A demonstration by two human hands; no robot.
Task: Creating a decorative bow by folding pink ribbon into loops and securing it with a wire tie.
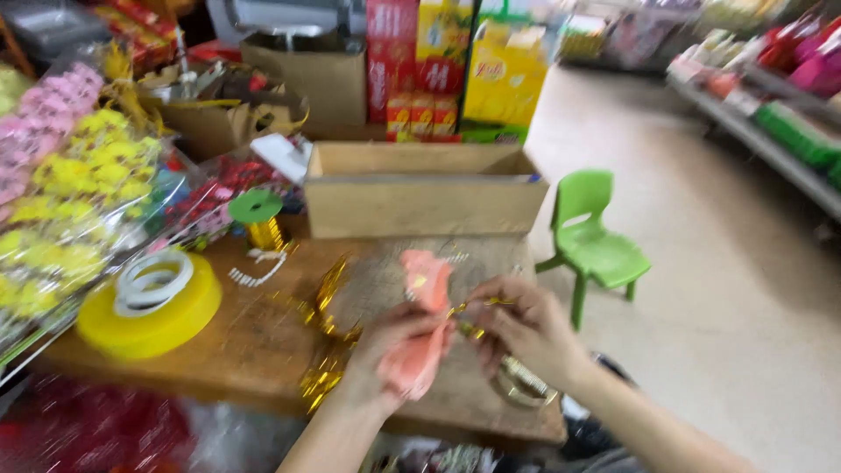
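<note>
Gripping a pink wrapped piece (419, 333), the left hand (390, 350) is closed around its lower half, above the near edge of the wooden table (254, 342). A thin gold ribbon (477, 307) is pinched between the fingertips of the right hand (526, 328), drawn across the middle of the pink piece. Loose gold ribbon curls (324, 307) are scattered on the table just left of the hands. Behind them an open cardboard box (420, 188) is set; its contents cannot be made out. To the left, a yellow tape roll (149, 307) and a green-capped gold spool (258, 219) are noted. Cellophane bags of yellow and pink flowers (70, 175) are stacked at the far left. Red and yellow cartons (447, 70) are stacked behind. A green plastic chair (596, 241) is noted on the floor, right.
</note>
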